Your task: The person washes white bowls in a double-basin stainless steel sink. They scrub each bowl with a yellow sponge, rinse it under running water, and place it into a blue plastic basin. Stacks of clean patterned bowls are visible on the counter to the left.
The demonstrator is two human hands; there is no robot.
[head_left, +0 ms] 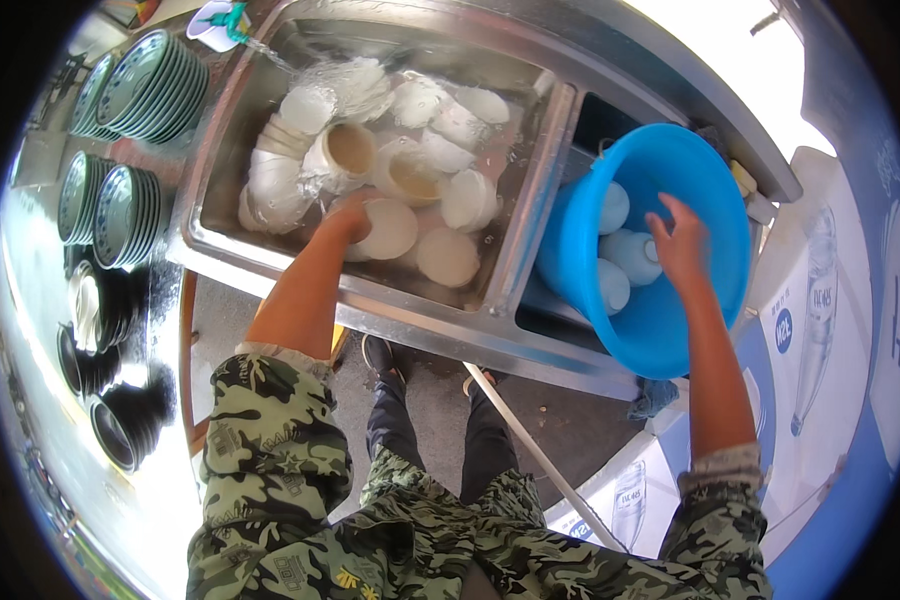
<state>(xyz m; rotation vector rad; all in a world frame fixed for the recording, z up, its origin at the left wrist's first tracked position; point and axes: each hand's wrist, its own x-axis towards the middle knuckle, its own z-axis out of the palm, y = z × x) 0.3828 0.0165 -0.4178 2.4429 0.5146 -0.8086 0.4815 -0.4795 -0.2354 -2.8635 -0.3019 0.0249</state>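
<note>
My left hand (351, 219) reaches into the water of a stainless steel sink (225, 246) and grips a round white bowl (390, 229); some of its fingers are hidden behind the bowl. Many white bowls (469, 201) lie around it underwater, some nested in stacks, two with brownish insides. My right hand (681, 238) is inside the mouth of a tilted blue plastic bucket (667, 349), fingers apart and holding nothing visible. Just left of its fingers, several whitish rounded vessels (631, 255) rest in the bucket.
A green tap (232, 22) runs water into the sink's far left corner. Stacks of green plates (150, 90) and dark bowls (124, 427) stand on the left counter. The sink divider (532, 202) separates basin from bucket. A pale hose or pole (547, 465) slants below the sink. Printed cartons (817, 315) stand right.
</note>
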